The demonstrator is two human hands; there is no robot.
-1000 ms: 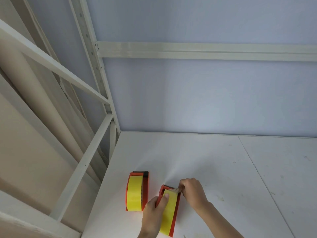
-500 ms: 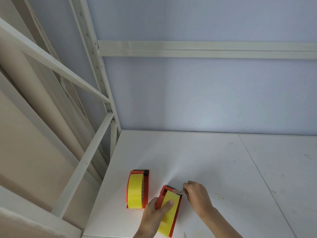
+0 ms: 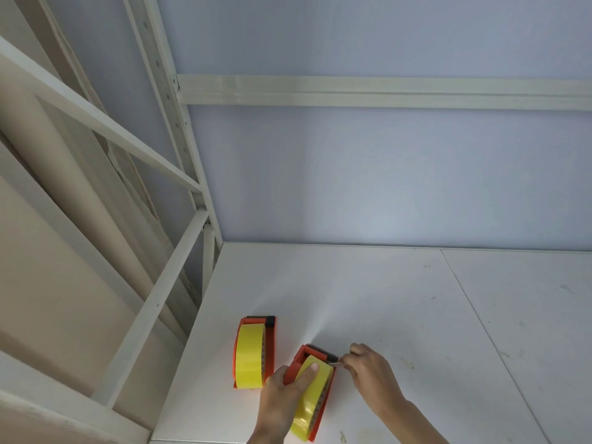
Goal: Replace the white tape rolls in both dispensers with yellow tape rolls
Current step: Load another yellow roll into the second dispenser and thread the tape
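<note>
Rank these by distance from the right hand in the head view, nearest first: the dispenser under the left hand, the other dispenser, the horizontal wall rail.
1. The dispenser under the left hand: beside the right hand, whose fingers pinch something at its front end.
2. The other dispenser: one step farther left, untouched on the table.
3. The horizontal wall rail: high on the back wall, clearly farthest.

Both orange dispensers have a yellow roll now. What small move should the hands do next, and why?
Probably the right hand should draw the tape end it pinches forward over the front of the near orange plastic dispenser, while the left hand steadies the yellow tape roll.
</note>
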